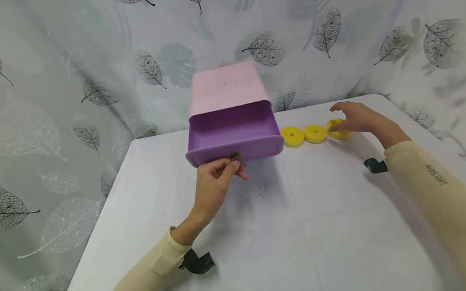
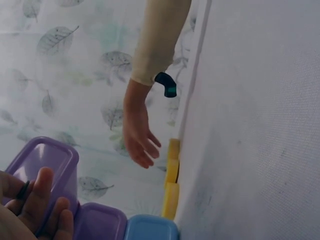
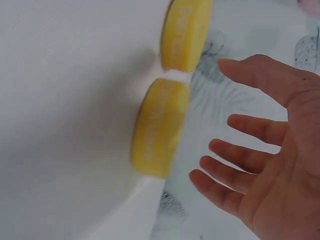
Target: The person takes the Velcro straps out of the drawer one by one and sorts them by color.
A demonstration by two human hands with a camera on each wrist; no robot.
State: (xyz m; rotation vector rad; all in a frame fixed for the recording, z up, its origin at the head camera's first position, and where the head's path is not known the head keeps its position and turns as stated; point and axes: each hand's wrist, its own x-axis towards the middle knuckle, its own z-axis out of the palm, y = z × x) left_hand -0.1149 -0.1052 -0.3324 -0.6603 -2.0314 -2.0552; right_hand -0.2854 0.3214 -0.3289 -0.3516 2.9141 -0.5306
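While the white table [image 1: 298, 226] spreads out below me, the pink cabinet [image 1: 229, 91] stands on it, its top purple drawer [image 1: 255, 149] jutting toward me. My left-wrist view adds what the head view hides — a second purple front [image 2: 101, 222] and a blue front [image 2: 151, 228] stacked beneath. My right hand [image 1: 358, 117] is wide, thumb well apart from the fingers; in the head view it overlaps the end of a row of three yellow discs [image 1: 315, 138], lying right of the cabinet, but the left-wrist view shows it above them, not touching. My left hand [image 1: 214, 178] is narrow, thumb and forefinger pinching the ring pull [image 1: 235, 154] on the drawer's face. Only the right-wrist view reveals white lettering [image 3: 159, 120] on the discs' edges — too blurred to read.
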